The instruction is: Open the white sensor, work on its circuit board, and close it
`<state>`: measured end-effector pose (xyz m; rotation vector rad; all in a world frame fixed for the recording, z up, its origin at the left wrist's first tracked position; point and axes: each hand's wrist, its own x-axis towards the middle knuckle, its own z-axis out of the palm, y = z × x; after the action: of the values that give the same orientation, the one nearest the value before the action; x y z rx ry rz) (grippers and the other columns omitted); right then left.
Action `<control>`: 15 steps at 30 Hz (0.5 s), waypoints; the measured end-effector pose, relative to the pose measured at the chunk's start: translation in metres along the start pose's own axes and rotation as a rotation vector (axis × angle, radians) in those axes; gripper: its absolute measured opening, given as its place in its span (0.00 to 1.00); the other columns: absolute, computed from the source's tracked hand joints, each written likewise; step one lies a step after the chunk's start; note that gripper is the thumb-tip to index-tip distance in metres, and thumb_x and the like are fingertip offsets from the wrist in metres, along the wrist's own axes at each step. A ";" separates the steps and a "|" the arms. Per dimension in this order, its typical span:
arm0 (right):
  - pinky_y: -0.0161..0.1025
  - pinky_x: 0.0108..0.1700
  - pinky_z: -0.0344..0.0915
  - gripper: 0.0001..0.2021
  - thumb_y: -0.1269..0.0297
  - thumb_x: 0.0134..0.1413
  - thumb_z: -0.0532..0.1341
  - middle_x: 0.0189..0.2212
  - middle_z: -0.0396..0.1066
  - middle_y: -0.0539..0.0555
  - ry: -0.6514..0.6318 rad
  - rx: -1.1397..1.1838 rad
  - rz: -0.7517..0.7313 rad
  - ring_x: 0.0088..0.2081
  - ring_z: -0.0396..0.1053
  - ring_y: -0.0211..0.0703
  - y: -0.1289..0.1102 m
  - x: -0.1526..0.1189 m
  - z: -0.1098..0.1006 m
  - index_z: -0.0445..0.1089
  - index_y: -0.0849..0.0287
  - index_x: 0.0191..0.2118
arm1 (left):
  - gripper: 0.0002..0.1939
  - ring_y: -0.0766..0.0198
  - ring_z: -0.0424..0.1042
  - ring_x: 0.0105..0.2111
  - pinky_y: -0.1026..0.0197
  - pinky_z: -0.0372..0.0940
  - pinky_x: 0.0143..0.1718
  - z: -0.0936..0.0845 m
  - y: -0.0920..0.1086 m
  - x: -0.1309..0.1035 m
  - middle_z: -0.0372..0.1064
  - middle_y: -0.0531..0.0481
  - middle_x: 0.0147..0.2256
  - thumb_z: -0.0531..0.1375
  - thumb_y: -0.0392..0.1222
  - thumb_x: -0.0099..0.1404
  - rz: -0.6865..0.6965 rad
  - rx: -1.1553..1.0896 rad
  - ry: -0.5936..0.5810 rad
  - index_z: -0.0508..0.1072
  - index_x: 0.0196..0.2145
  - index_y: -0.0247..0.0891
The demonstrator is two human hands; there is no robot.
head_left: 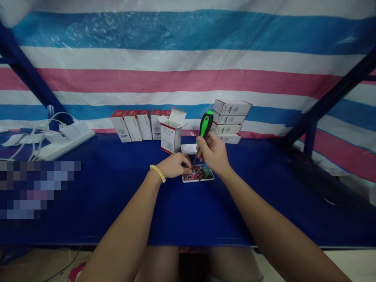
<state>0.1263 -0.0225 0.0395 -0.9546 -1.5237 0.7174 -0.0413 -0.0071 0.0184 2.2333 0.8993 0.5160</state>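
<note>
My right hand (215, 150) is closed round a screwdriver (206, 123) with a green and black handle. It tilts, its thin shaft pointing down to a red circuit board (192, 177). The board lies in a shallow white case (198, 180) on the table, with a green part at its right end. At the left side of the board is my left hand (175, 165), fingers curled and pinched close to the screwdriver's tip. What they hold, if anything, is too small to make out. Just behind the case lies a white plastic piece (188, 148), partly hidden by my hands.
A white carton (170, 137) with raised flaps stands behind my left hand. Several red-topped boxes (132, 127) line the back left; more boxes (232, 117) are stacked at the back right. A white power strip (70, 137) with cables is at the left of the blue table (117, 184).
</note>
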 end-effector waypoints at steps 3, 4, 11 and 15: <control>0.37 0.20 0.58 0.14 0.48 0.56 0.57 0.20 0.65 0.46 -0.014 -0.030 -0.013 0.17 0.63 0.33 0.001 -0.002 0.001 0.62 0.54 0.35 | 0.04 0.60 0.71 0.34 0.59 0.64 0.39 -0.001 0.002 -0.001 0.74 0.48 0.33 0.64 0.39 0.54 -0.037 -0.015 0.001 0.78 0.27 0.36; 0.37 0.21 0.58 0.14 0.49 0.56 0.57 0.20 0.66 0.46 -0.017 -0.038 -0.017 0.17 0.63 0.33 0.001 -0.002 0.002 0.61 0.54 0.35 | 0.04 0.61 0.71 0.34 0.59 0.64 0.38 -0.001 0.003 -0.001 0.74 0.47 0.33 0.63 0.38 0.54 -0.044 -0.017 -0.002 0.78 0.27 0.36; 0.38 0.22 0.57 0.14 0.48 0.56 0.57 0.20 0.66 0.46 -0.011 -0.056 -0.031 0.17 0.62 0.34 0.001 -0.003 0.003 0.60 0.54 0.34 | 0.07 0.61 0.71 0.34 0.59 0.64 0.38 -0.002 0.007 -0.003 0.74 0.47 0.33 0.59 0.37 0.56 -0.055 -0.036 -0.026 0.78 0.27 0.35; 0.38 0.22 0.58 0.15 0.48 0.56 0.57 0.20 0.66 0.46 -0.026 -0.060 -0.031 0.17 0.63 0.34 0.001 -0.003 0.002 0.60 0.54 0.35 | 0.07 0.62 0.71 0.33 0.60 0.63 0.38 -0.003 0.007 -0.003 0.74 0.47 0.33 0.59 0.38 0.56 -0.071 -0.023 -0.029 0.78 0.27 0.35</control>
<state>0.1243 -0.0248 0.0370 -0.9677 -1.5876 0.6670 -0.0415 -0.0117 0.0255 2.1737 0.9495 0.4578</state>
